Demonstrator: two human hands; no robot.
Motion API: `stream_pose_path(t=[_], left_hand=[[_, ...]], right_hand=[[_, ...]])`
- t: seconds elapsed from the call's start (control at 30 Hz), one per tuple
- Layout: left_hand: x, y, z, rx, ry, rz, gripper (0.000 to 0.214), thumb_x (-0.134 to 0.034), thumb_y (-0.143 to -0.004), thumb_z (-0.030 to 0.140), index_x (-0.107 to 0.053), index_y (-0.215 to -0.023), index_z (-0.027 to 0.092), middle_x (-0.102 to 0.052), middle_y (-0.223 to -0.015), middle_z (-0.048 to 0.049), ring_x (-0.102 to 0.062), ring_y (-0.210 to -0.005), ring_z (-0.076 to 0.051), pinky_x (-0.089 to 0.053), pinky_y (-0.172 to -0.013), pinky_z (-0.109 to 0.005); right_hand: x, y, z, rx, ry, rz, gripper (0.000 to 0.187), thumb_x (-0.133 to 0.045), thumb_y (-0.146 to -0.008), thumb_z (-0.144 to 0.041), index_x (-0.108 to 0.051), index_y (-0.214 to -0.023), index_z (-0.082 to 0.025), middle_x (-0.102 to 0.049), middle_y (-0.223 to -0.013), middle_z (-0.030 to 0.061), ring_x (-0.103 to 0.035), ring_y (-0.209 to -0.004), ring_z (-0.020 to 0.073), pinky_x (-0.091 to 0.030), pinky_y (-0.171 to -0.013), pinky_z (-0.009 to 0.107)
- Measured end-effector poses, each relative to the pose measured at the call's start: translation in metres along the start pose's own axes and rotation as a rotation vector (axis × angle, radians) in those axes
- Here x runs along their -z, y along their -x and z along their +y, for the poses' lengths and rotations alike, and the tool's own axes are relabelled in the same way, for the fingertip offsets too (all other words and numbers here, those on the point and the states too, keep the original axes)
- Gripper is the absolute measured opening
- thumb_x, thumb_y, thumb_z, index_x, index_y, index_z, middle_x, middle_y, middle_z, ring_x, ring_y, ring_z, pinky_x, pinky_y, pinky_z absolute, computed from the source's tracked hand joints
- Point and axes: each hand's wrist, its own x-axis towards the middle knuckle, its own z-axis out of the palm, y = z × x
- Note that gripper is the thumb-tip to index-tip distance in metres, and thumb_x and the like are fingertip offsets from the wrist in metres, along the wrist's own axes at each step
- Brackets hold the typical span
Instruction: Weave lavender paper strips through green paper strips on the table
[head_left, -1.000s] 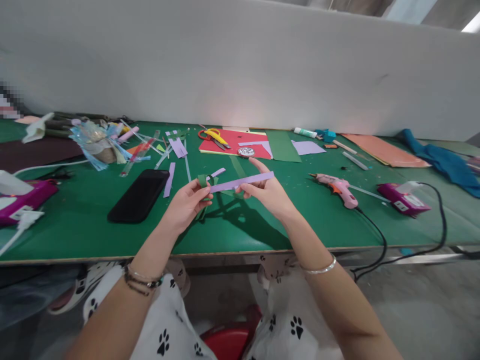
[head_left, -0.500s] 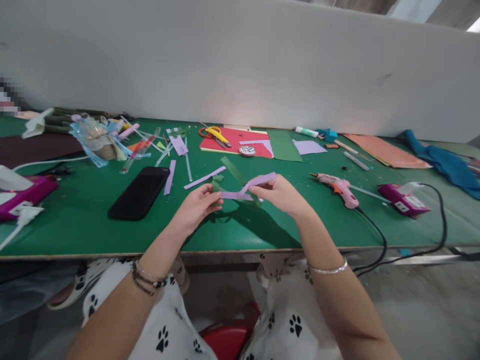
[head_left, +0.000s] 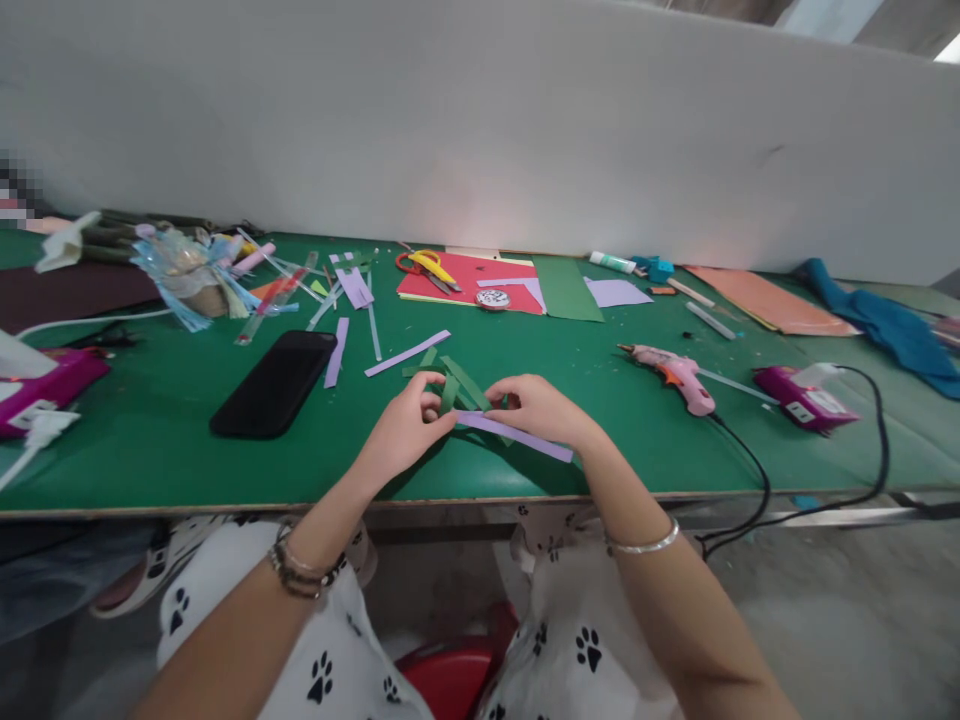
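My left hand [head_left: 405,430] and my right hand [head_left: 536,408] meet over the green table [head_left: 150,440] near its front edge. Both pinch a small piece made of folded green paper strips [head_left: 457,383] joined to a long lilac paper strip [head_left: 517,437]. The lilac strip runs from between my fingers down to the right, under my right hand. The green strips stick up and back between the two hands. Another loose lilac strip [head_left: 407,354] lies on the table just behind them.
A black phone [head_left: 274,383] lies to the left. A pink glue gun [head_left: 675,374] with a black cable sits to the right, a magenta box [head_left: 806,398] beyond it. Orange-yellow scissors [head_left: 424,268], red and green paper sheets [head_left: 566,290], scraps and a white wall are behind.
Both hands came down and closer together toward the table's front edge. The lilac strip, earlier raised and stretched between them, now points down to the right under my right hand.
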Motion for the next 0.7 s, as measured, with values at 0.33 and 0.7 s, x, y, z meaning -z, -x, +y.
stream_pose_path(t=[0.33,0.7], left_hand=[[0.005,0.007,0.007,-0.014,-0.277,-0.088,0.043,-0.043,-0.081,0.026,-0.040,-0.122,0.013,-0.068,-0.071,-0.0028,-0.064,-0.069,-0.020,-0.043,-0.067,-0.028],[0.004,0.009,0.011,-0.064,-0.384,-0.119,0.035,-0.045,-0.077,0.023,-0.050,-0.111,0.016,-0.065,-0.057,0.0009,-0.060,-0.056,-0.019,-0.038,-0.053,-0.025]], right_hand=[[0.001,-0.004,0.006,-0.035,-0.085,0.095,0.014,-0.055,-0.068,-0.022,-0.052,-0.056,-0.016,-0.051,-0.056,-0.0033,-0.041,-0.054,0.0078,-0.030,-0.053,0.022],[-0.008,-0.009,-0.003,-0.186,-0.470,0.027,0.021,-0.052,-0.071,-0.020,-0.042,-0.053,-0.018,-0.057,-0.052,-0.0025,-0.045,-0.041,0.0053,-0.034,-0.044,0.019]])
